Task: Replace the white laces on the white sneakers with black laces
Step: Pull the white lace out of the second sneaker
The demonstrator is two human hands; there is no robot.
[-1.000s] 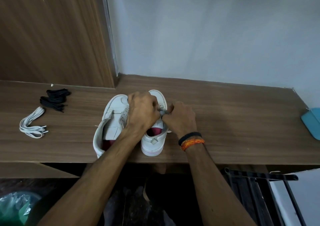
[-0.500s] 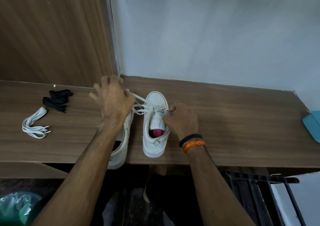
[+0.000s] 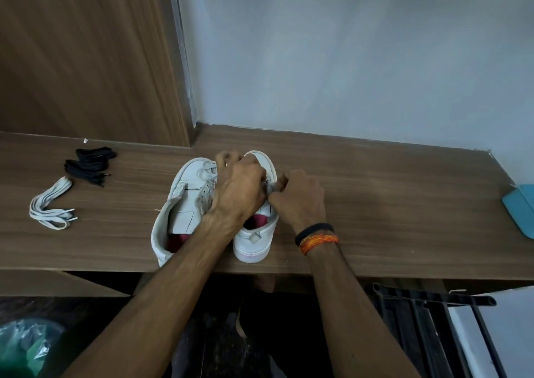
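White leather sneakers sit side by side near the front edge of our wooden shelf (image 3: pixel 404 204), toes pointing away from us. Our left hand (image 3: pixel 239 189) reaches across the left sneaker (image 3: pixel 185 201) and curls its fingers over the lacing of the right sneaker (image 3: pixel 254 239), while our right hand (image 3: pixel 300 198) pinches at the same spot from the right side. Both hands grasp what we take to be the white lace (image 3: pixel 206 171), part of which lies loose over the left sneaker's toe; the exact pinch point is hidden under our knuckles. We judge that we are unthreading the white lace from the right sneaker, eyelet by eyelet. Far to the left, well apart from the shoes, lie a removed bundle of white laces (image 3: pixel 52 207) and, just beyond it, the black laces (image 3: pixel 89 165). Next we need to draw the remaining lace free, then reach left for a black one.
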